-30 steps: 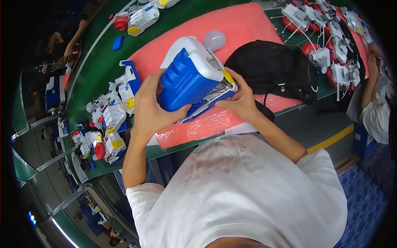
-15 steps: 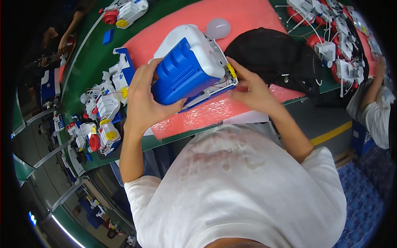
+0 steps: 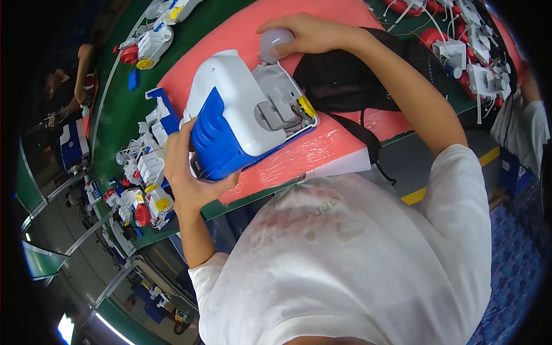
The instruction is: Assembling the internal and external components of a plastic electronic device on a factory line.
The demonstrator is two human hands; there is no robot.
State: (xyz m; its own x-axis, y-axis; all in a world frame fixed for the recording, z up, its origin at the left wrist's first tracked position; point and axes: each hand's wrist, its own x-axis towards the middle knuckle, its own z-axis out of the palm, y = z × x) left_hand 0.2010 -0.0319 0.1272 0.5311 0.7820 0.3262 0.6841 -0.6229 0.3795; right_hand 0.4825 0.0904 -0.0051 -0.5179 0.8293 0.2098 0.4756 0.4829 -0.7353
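A blue and white plastic toy housing (image 3: 238,123) lies on a pink mat (image 3: 322,149), its open side showing grey parts and a yellow wheel. My left hand (image 3: 192,178) grips its blue near end. My right hand (image 3: 305,33) reaches to the far side of the mat and closes over a pale round dome piece (image 3: 271,43).
A black mesh bag (image 3: 345,80) lies right of the housing. Several small white, red and yellow assemblies (image 3: 144,190) sit on the green belt (image 3: 121,109) at left, more at top right (image 3: 466,63). Another person's arm (image 3: 83,63) is at far left, another's sleeve (image 3: 520,132) at right.
My right hand left the housing's right side and reached away to the round dome piece. The housing turned, exposing its open side. My left hand kept its hold.
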